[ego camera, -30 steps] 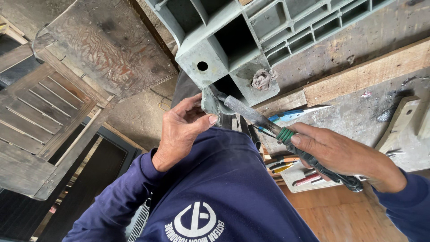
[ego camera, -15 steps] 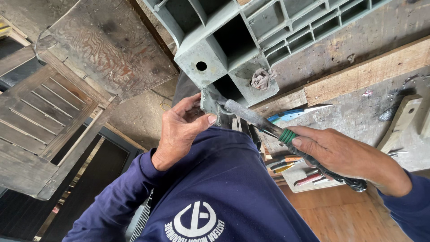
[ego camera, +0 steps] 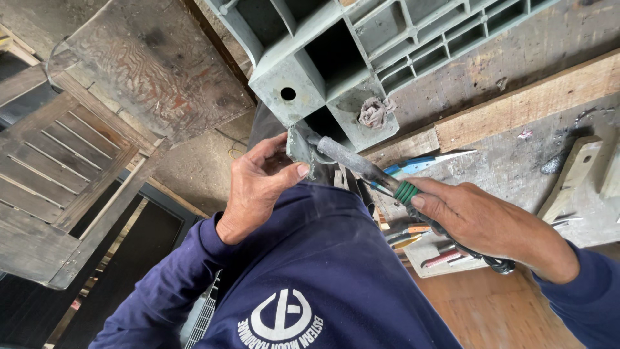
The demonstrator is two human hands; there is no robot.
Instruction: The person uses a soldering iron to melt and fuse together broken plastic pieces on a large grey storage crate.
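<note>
My left hand pinches a small grey plastic piece against the lower corner of a grey-green ribbed plastic pallet. My right hand grips the green-ringed black handle of a soldering-iron-like tool. Its dull metal shaft points up-left, and the tip touches the plastic piece beside my left thumb. The tool's black cord runs back under my right wrist. A crumpled rag is stuck in a pallet cell just above the tool.
A blue-handled knife lies on the grey bench beside a wooden plank. A tray with small hand tools sits under my right hand. A louvred wooden shutter and a plywood board lie at left.
Both hands keep their hold. The tool and hands have shifted only slightly up and left against the pallet corner.
</note>
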